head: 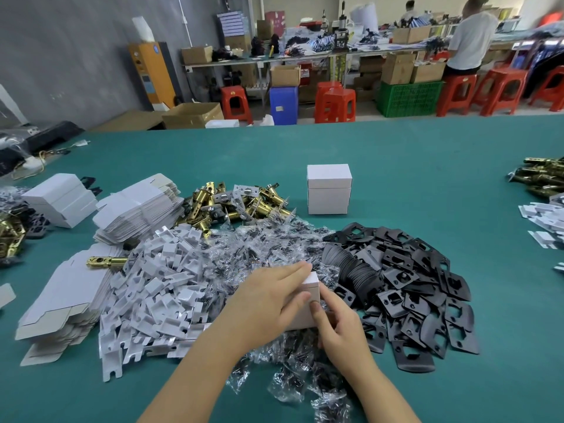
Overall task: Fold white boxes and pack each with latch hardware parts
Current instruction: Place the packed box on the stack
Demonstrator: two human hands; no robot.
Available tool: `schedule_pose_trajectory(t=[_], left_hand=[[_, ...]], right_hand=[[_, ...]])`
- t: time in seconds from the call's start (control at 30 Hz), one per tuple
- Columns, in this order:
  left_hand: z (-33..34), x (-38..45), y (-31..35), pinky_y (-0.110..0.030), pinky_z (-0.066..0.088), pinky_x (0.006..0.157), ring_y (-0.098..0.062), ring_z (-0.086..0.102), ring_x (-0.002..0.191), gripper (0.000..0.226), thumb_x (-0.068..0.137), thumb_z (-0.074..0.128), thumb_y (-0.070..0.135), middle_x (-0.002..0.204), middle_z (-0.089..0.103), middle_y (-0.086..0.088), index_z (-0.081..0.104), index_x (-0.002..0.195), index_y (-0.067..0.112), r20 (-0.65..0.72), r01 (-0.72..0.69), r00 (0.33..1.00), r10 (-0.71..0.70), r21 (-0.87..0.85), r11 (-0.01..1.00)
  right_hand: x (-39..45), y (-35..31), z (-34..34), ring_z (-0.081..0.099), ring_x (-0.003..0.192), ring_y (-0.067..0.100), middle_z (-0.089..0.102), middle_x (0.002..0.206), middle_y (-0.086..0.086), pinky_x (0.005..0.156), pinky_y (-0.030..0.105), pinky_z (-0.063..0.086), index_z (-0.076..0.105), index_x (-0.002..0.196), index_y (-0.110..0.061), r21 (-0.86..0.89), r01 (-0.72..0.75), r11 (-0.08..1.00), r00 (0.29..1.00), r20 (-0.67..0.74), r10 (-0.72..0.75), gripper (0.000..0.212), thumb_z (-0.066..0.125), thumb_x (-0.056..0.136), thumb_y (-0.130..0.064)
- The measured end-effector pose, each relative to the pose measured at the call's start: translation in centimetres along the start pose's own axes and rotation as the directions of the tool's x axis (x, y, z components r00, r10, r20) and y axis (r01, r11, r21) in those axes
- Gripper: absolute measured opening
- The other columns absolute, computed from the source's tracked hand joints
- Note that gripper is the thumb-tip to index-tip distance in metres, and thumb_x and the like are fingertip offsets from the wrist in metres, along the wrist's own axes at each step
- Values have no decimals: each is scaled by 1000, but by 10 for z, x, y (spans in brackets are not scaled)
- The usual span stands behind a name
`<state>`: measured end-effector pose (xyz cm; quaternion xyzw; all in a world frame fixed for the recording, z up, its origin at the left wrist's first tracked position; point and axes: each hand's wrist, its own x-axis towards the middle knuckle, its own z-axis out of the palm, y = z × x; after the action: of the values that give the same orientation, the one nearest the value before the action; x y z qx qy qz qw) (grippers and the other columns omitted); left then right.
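1. Your left hand (268, 303) lies over the top and near face of a small white box (311, 290), fingers stretched flat across it and the thumb against its front edge. It presses rather than clenches.
2. Your right hand (341, 325) comes in from the right side of the box. Its forefinger tip presses the box's right front corner and the other fingers curl underneath; you cannot tell whether they grip the box's lower edge.
3. The box sits on top of the pile of clear screw packets (268, 248), near the middle of the green table (427, 166), just left of the heap of black strike plates (406, 282).
4. Two finished white boxes (329, 189) stand stacked one on the other beyond the piles, well apart from your hands.
5. Brass latch bolts (232, 203) lie heaped behind the packets, left of the stacked boxes.
6. White card inserts (158, 288) spread in a loose heap to the left of the packets, touching them.
7. Flat unfolded box blanks (137, 209) sit in stacks further left; one single brass latch (106, 261) lies on the nearer stack.
8. Another person in a white shirt (470, 41) stands at a far bench, back turned.
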<state>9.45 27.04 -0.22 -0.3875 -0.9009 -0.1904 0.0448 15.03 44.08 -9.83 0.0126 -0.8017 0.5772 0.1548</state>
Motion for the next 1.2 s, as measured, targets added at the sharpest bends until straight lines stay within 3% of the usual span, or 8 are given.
schedule_pose_trajectory(t=[0.3,0.5,0.57,0.67,0.83,1.0,1.13,1.2], left_hand=[[12,-7,-4,-33,36,116,-15,44,143,53,105,42,36,157,44,3,45,153,16,-59,-79,995,84,93,993],[21,-8,-7,-16,3,122,7,5,151,61,104,27,46,166,13,17,18,161,27,-24,1,1000,-2,-28,1000],[23,-9,-10,-13,1,120,15,-4,147,62,104,23,52,162,3,27,1,159,35,-20,60,998,-62,-88,994],[22,-12,-17,-20,16,120,11,12,144,60,107,33,46,161,12,24,6,160,33,-43,96,994,-99,-55,994],[15,-10,-21,-21,31,106,-6,40,131,59,107,29,49,157,35,16,17,162,33,-43,86,995,-84,26,996],[7,-8,-30,-18,42,78,3,49,96,54,105,41,50,112,42,31,18,153,60,98,150,986,-135,-170,974],[2,-6,-33,-21,49,81,4,54,95,55,103,50,48,110,55,26,23,143,73,154,224,971,-183,-320,920],[2,-6,-37,-19,52,72,0,59,85,54,102,53,46,109,63,21,28,139,76,149,248,967,-207,-365,897]], right_hand=[[0,-1,-1,58,88,-10,71,122,-6,76,9,44,53,148,-27,-29,6,1000,1000,-9,-6,43,51,105,-33],[0,1,-1,67,100,-1,71,120,-12,78,13,50,55,142,-36,20,-26,999,1000,-9,26,39,55,104,-27],[0,0,-1,65,82,-7,71,106,-14,68,10,48,55,135,-52,39,-42,998,999,-13,43,40,57,104,-27],[0,-3,-1,62,67,-10,68,93,-16,59,9,45,53,125,-72,87,-68,994,997,-17,70,46,57,101,-33],[0,-3,1,61,68,-12,68,94,-18,60,8,46,49,121,-78,128,-76,989,997,-5,77,43,54,95,-44],[0,-2,0,61,68,-12,69,97,-14,60,8,45,55,125,-62,138,-115,984,993,-2,116,35,55,93,-48],[0,0,-1,62,63,-6,74,102,-9,56,13,47,57,128,-54,142,-162,976,986,-8,165,32,57,101,-35],[0,0,-1,59,57,1,73,109,-10,52,21,48,57,130,-50,179,-188,966,981,-19,194,33,55,104,-29]])
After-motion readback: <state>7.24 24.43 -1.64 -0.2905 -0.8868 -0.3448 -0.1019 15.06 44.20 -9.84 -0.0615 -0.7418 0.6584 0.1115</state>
